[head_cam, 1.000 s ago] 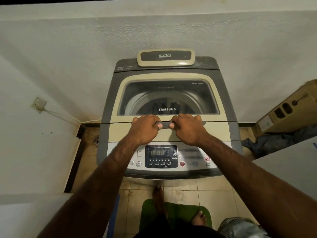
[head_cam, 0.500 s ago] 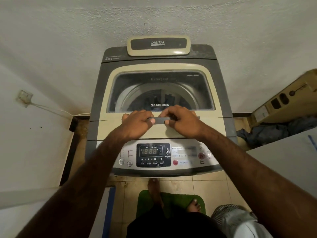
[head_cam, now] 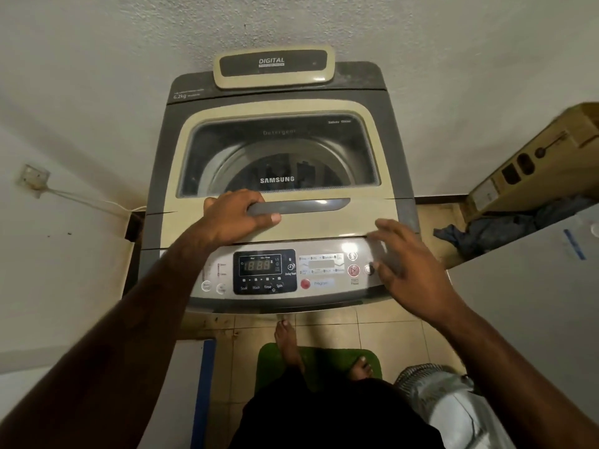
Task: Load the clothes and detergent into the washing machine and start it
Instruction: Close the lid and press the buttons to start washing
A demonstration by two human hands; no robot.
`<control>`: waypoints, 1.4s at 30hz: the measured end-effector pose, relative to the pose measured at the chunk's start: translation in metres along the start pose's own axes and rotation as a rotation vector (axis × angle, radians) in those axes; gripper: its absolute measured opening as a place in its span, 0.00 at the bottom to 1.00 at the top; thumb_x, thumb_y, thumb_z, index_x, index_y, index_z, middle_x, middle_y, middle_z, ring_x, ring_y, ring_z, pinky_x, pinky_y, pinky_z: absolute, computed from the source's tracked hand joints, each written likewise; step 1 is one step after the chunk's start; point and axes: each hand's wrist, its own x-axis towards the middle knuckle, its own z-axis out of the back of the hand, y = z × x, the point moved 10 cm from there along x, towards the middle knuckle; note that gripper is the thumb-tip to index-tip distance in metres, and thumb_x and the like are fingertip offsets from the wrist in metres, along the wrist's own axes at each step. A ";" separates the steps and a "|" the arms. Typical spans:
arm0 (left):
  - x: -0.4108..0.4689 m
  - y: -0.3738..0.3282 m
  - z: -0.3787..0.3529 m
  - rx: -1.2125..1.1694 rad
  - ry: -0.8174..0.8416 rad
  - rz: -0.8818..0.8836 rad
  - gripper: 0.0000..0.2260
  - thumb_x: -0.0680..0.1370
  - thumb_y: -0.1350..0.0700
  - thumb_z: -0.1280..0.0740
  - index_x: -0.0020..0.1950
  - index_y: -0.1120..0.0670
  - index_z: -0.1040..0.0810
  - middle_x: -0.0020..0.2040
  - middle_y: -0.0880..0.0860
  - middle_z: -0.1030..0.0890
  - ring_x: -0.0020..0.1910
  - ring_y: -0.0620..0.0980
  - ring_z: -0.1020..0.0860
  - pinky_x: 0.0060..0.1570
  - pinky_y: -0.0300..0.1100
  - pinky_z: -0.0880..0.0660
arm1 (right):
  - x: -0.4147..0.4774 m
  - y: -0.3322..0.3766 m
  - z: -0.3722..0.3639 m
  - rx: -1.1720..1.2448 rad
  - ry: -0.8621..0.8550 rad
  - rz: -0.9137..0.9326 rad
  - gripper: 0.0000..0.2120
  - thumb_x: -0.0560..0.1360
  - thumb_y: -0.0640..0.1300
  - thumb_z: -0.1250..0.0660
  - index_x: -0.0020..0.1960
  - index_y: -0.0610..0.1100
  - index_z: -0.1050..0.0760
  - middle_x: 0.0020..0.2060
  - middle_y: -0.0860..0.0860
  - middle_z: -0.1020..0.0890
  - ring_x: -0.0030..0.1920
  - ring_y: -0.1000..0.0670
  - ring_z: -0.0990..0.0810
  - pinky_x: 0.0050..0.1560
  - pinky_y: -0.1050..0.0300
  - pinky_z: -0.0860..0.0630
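Gripping lid handle (head_cam: 298, 207): left hand (head_cam: 235, 218); right hand (head_cam: 410, 264) loose.

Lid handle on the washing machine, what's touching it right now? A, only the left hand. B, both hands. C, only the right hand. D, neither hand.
A: the left hand grips the left end of the lid handle, while the right hand is off it, blurred, over the right side of the control panel.

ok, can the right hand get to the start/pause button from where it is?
Probably yes. The right hand hovers open over the right end of the control panel, and the red start/pause button lies just left of its fingertips with nothing over it. The left hand is on the lid handle, out of the way.
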 end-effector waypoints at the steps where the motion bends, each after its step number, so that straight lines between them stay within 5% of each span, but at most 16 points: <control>1: 0.000 0.000 0.000 -0.004 -0.007 0.006 0.13 0.75 0.36 0.32 0.47 0.45 0.22 0.46 0.43 0.21 0.52 0.49 0.24 0.61 0.53 0.39 | -0.010 -0.003 -0.003 -0.031 0.001 0.023 0.26 0.76 0.40 0.27 0.73 0.50 0.27 0.79 0.50 0.34 0.78 0.45 0.34 0.71 0.39 0.27; 8: -0.003 0.010 -0.005 -0.141 0.051 0.107 0.24 0.64 0.27 0.32 0.45 0.45 0.19 0.45 0.45 0.18 0.51 0.52 0.21 0.65 0.62 0.31 | -0.044 -0.012 -0.024 -0.189 0.001 0.099 0.34 0.73 0.41 0.25 0.77 0.51 0.32 0.80 0.47 0.35 0.81 0.41 0.38 0.74 0.39 0.34; 14: -0.006 0.008 -0.006 -0.243 0.060 0.159 0.17 0.66 0.35 0.25 0.45 0.46 0.18 0.47 0.49 0.16 0.53 0.54 0.21 0.63 0.62 0.27 | -0.055 -0.014 -0.034 -0.261 0.002 0.098 0.40 0.71 0.41 0.25 0.80 0.50 0.35 0.82 0.46 0.38 0.82 0.41 0.41 0.76 0.41 0.39; 19: -0.005 0.010 -0.006 -0.278 0.054 0.164 0.23 0.58 0.30 0.27 0.43 0.45 0.18 0.44 0.48 0.16 0.52 0.54 0.20 0.63 0.61 0.27 | -0.060 -0.012 -0.044 -0.376 0.017 0.050 0.44 0.71 0.43 0.25 0.83 0.49 0.42 0.84 0.45 0.43 0.83 0.41 0.46 0.79 0.38 0.40; 27: -0.001 0.016 -0.007 -0.232 0.055 0.099 0.24 0.62 0.26 0.30 0.46 0.41 0.19 0.47 0.47 0.17 0.55 0.57 0.21 0.63 0.63 0.28 | -0.068 0.002 -0.064 -0.565 0.041 -0.087 0.48 0.72 0.45 0.27 0.84 0.42 0.51 0.84 0.39 0.50 0.83 0.35 0.52 0.77 0.33 0.38; 32: 0.001 0.010 -0.001 -0.130 -0.057 0.031 0.16 0.73 0.36 0.30 0.50 0.47 0.20 0.50 0.49 0.19 0.56 0.54 0.24 0.68 0.57 0.38 | -0.068 0.004 -0.070 -0.609 0.055 -0.133 0.46 0.74 0.42 0.30 0.84 0.41 0.53 0.84 0.38 0.53 0.83 0.34 0.54 0.73 0.34 0.32; 42: -0.002 0.003 0.001 -0.031 -0.087 -0.040 0.18 0.75 0.35 0.33 0.52 0.49 0.21 0.50 0.50 0.19 0.54 0.53 0.23 0.65 0.57 0.36 | -0.067 0.001 -0.068 -0.615 0.056 -0.154 0.47 0.73 0.42 0.30 0.84 0.43 0.53 0.84 0.40 0.51 0.83 0.36 0.52 0.65 0.35 0.24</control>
